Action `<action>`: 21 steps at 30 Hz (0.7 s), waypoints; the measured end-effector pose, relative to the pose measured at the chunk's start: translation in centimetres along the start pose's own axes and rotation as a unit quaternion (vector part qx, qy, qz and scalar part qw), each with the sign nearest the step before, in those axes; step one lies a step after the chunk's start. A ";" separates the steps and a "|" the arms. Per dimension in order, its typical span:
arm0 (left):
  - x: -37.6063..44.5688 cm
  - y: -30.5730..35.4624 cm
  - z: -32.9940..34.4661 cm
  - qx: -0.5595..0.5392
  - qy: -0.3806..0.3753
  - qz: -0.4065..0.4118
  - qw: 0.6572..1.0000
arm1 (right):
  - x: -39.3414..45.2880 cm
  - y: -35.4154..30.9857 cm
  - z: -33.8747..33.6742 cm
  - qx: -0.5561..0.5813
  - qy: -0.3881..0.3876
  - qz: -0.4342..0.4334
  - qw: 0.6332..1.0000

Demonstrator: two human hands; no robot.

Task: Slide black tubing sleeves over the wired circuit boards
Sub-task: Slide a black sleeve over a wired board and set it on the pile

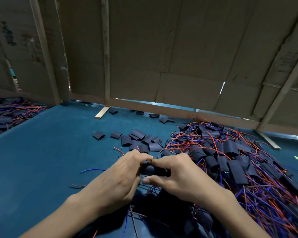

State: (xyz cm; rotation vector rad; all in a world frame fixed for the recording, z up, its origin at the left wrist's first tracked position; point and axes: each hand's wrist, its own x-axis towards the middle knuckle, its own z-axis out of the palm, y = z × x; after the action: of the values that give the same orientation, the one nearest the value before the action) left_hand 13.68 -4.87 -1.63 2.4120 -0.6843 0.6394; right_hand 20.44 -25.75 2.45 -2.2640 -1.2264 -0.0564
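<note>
Where your two hands meet above the counter, each grip is closed on the same black tubing sleeve. Your left hand pinches its left end with curled fingers. Your right hand holds its right end, thumb below and fingers curled over the top. A small green edge of the circuit board shows at the sleeve's right end, just inside your right grip; the rest of the board is hidden.

Just beyond the grip lies a loose cluster of empty sleeves, flattened and overlapping. Further beyond, a few stray sleeves lie near the cardboard partition.

To the right of the grip, and running down below your right wrist, is the large pile of wired boards: red and blue wires tangled with black sleeves. Loose blue and red wires trail out to the left of the grip.

Far to the left of the grip, a second tangle of wires and sleeves lies beside the counter.
</note>
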 end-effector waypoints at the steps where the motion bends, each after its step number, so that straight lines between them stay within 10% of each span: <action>1: 0.0 -0.3 -0.1 0.009 -0.001 0.015 1.000 | -0.1 0.3 0.2 -0.003 0.013 -0.012 1.000; 10: 0.4 -1.5 -0.4 0.125 0.067 -0.057 0.988 | -0.4 1.1 -5.2 -0.018 0.141 -0.044 0.989; 13: 0.1 -2.9 -0.5 0.180 -0.040 -0.145 0.972 | -1.6 2.9 -8.4 -0.126 0.222 0.019 0.967; 18: -0.8 -5.2 -1.5 0.199 -0.182 -0.185 0.945 | -2.9 6.0 -10.1 -0.326 -0.024 0.365 0.872; 21: -0.7 -4.3 -2.0 0.199 -0.168 -0.120 0.958 | -2.2 4.8 -8.7 -0.362 0.024 0.360 0.859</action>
State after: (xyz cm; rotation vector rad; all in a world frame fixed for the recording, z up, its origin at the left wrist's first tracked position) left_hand 15.08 -0.29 -2.15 2.9615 -0.4049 0.2840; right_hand 24.89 -33.77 7.00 -3.2093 -0.2417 -0.3338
